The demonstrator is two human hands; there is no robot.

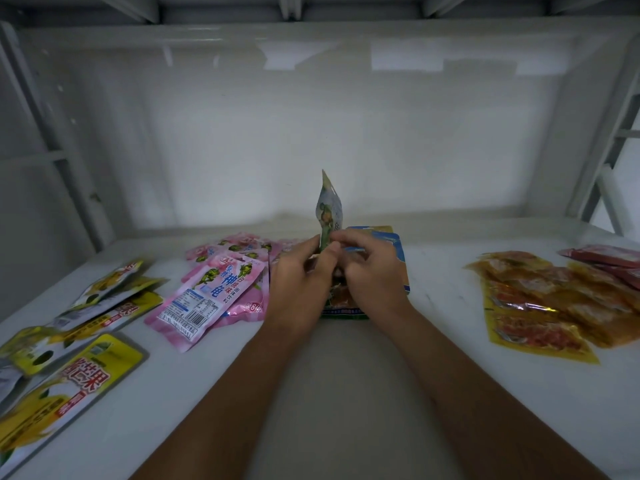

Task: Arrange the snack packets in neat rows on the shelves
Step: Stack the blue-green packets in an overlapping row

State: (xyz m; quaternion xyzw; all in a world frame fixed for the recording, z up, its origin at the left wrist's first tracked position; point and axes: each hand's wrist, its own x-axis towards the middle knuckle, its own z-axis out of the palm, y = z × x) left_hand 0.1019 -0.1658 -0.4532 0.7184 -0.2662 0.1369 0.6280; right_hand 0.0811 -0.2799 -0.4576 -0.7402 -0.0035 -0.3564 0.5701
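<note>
although sorting by kind is well advanced on the white shelf point(433, 358), the groups lie overlapped, not in neat rows: yellow packets point(69, 341) at left, pink packets point(211, 292) beside them, orange packets point(540, 306) at right. head view: left hand point(298, 289) and right hand point(370, 271) both pinch a green packet point(329, 209) at centre, long axis upright, top edge pointing up, over a blue-edged stack point(398, 251). straightening remains.
</note>
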